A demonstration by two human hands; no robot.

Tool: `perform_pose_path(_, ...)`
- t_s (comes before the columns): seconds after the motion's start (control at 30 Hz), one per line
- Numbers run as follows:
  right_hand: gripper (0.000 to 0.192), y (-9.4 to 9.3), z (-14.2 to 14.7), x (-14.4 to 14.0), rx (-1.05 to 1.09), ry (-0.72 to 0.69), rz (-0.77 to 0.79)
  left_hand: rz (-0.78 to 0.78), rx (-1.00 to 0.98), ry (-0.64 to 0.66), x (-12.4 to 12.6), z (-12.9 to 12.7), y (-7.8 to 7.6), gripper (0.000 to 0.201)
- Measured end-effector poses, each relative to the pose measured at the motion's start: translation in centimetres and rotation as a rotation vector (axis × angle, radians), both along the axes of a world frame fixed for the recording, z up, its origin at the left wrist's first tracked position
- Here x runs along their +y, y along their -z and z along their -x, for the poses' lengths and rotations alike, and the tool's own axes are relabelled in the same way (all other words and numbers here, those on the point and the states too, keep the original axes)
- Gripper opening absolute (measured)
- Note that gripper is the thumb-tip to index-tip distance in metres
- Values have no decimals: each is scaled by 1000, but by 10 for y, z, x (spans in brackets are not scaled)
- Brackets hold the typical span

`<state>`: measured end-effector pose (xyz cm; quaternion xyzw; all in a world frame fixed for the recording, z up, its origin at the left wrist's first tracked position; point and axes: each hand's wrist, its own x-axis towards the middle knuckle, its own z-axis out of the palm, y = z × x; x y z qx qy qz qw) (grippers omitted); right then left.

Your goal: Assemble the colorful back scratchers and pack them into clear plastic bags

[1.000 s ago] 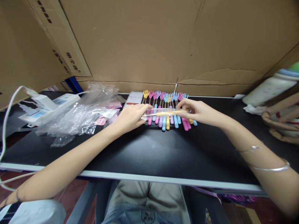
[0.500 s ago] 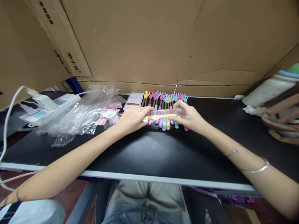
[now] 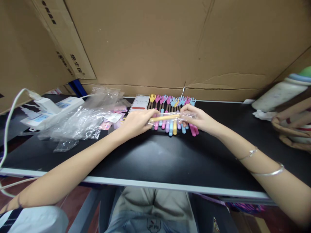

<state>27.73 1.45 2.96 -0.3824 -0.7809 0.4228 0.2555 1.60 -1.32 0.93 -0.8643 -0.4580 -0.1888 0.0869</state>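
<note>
A yellow back scratcher lies crosswise between my hands, its handle inside a clear plastic bag. My left hand is closed around the scratcher, hiding its middle. Bits of yellow poke out on the far side of that hand. My right hand pinches the bag near the handle's end. Beneath and behind them, a row of back scratchers in pink, blue, purple and yellow lies on the black table, their hand-shaped heads toward the cardboard.
A heap of clear plastic bags and some pink printed cards lie on the left. Behind them sits a white power strip with cables. A phone shows a timer. A white bottle leans at the right; cardboard walls the back.
My right hand has shifted slightly right along the bag, and its bracelet arm moved with it. The yellow handle is now tilted a little, its right end higher.
</note>
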Motion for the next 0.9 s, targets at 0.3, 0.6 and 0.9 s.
perform_pose_path(0.3,36,10,-4,9,9,61,18,-32,-37,49,-4,-4,2,30)
perform_pose_path(0.6,34,5,4,0,65,-99,26,-26,-54,68,-7,-5,1,28)
perform_pose_path(0.9,28,15,9,-1,203,46,-16,35,-62,82,-8,-7,1,42)
